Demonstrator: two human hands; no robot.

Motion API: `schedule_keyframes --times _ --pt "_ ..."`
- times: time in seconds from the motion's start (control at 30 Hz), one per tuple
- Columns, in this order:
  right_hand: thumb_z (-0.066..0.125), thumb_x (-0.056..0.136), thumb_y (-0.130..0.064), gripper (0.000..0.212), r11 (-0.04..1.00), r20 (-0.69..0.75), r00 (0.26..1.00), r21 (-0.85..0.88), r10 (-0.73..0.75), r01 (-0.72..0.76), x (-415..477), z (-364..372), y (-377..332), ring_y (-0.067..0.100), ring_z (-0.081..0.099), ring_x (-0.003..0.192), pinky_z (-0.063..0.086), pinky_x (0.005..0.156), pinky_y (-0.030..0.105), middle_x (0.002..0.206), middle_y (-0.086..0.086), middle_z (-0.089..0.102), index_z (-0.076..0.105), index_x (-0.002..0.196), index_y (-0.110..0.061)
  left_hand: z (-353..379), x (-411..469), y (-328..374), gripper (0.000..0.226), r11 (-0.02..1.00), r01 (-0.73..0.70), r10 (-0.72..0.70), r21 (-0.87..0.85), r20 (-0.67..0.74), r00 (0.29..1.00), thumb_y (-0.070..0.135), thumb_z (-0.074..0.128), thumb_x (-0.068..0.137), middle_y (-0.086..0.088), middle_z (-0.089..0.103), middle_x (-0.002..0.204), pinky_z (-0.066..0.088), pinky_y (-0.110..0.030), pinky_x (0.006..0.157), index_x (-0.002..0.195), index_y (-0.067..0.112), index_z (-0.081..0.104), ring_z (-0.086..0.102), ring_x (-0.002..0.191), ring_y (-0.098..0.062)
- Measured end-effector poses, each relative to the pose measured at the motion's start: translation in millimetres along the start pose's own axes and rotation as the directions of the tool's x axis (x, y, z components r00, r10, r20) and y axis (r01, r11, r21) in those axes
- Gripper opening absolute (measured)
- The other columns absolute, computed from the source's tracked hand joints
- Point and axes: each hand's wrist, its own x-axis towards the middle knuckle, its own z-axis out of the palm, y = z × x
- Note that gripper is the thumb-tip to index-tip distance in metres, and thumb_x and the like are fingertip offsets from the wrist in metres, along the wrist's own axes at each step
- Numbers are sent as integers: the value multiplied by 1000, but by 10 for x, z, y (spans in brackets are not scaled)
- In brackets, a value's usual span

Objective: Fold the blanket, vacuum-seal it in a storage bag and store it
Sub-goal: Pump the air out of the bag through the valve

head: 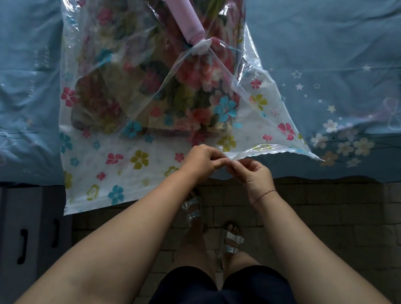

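Blanket [173, 83]: folded, floral, inside the storage bag, just beyond the pinch.
Storage bag [126, 162]: clear plastic printed with flowers. Its near edge runs through both hands, and its corner left of them overhangs the bed.
Left hand [200, 161]: thumb and fingers pinch the bag's edge.
Right hand [255, 176]: pinches the same edge, fingertips against the left's.
Pump [174, 1]: pink, tilted, on the bag's white valve [202, 46], well beyond the grip.
Bed sheet [349, 56]: blue, on either side of the bag.
Floor [339, 223]: tiled, beneath the hands.
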Motion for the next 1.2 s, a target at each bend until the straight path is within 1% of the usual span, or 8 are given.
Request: schedule_keyframes --times 0.1,0.2,0.33,0.5,0.73,0.9,1.0,1.2 --pt "64 85 6 12 998 25 999 -64 -27 29 18 -32 -8 12 71 65 57 75 24 74 5 70 59 81 -4 -10 4 17 20 999 -16 16 48 8 1000 24 72 88 -8 72 80 41 -20 62 96 7 78 57 64 -9" --pt "65 84 6 14 993 37 999 -115 -38 42 41 -69 -12 11 71 63 57 71 21 65 -1 71 59 80 -5 1 15 79 19 965 -130 125 227 32 992 26 70 89 -10 75 95 49 -29 73 100 12 77 68 86 -23" --pt "65 84 6 16 997 17 1000 -77 -26 27 47 -102 54 13 71 65 57 72 23 65 0 71 58 78 -7 10 29 164 22 887 -178 163 427 72 984 28 60 94 -10 71 109 49 -37 84 106 14 73 63 103 -30" --pt "58 89 7 13 1000 30 1000 -12 -10 10 34 -95 98 13 71 68 57 79 26 74 2 72 63 87 -5 6 60 193 23 896 -154 136 416 73 988 20 52 98 -12 65 121 41 -35 86 111 7 66 57 113 -30" --pt "62 91 -3 6 998 -7 1000 -54 -19 19 -14 -70 53 14 71 73 53 79 31 87 8 69 61 91 -9 34 58 185 20 926 -124 110 356 58 992 19 56 96 -12 68 114 42 -33 83 105 6 68 59 109 -29" --pt "60 94 -34 18 997 -227 973 76 33 -16 61 -236 -157 20 66 77 52 72 33 86 4 65 55 93 -16 31 9 192 18 913 -167 131 371 120 984 18 55 98 -11 67 113 44 -34 84 104 7 68 60 107 -29" --pt "59 95 -20 16 992 -401 915 123 51 -1 145 -426 -194 15 58 66 52 55 25 76 5 59 56 81 -14 100 -25 184 20 880 -201 147 430 155 977 19 53 98 -11 67 115 43 -33 82 106 9 68 59 108 -30" --pt "65 90 -11 20 968 -560 816 250 139 7 248 -745 -208 11 53 62 48 55 25 74 1 55 54 75 -17 244 -103 96 22 845 -236 150 479 211 966 19 49 99 -11 62 118 43 -36 85 107 7 66 58 109 -31"
